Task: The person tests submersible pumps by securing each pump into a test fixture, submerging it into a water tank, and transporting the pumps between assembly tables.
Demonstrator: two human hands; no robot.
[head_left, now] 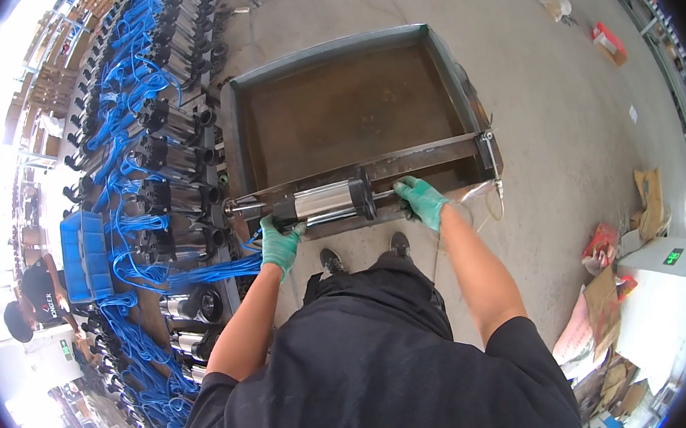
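Note:
A submersible pump point(325, 202) with a shiny steel body and black ends lies crosswise on the near rim of a large metal water tank point(327, 50). My left hand point(282, 248), in a green glove, is closed around the underside of the pump's left end. To the right of the pump, my right hand point(421, 199), also gloved in green, closes on a thin metal rod point(385, 196) by the black flange. Its fingertips are partly hidden. A blue cable point(224, 270) runs left from near the pump.
Rows of similar pumps point(172, 196) with coiled blue cables stand along the left. A blue crate point(85, 254) and a co-worker point(41, 297) are beyond them. A metal fitting with a thin hose point(497, 187) hangs at the tank's right corner. A white cabinet point(668, 286) and cardboard point(650, 205) are at right.

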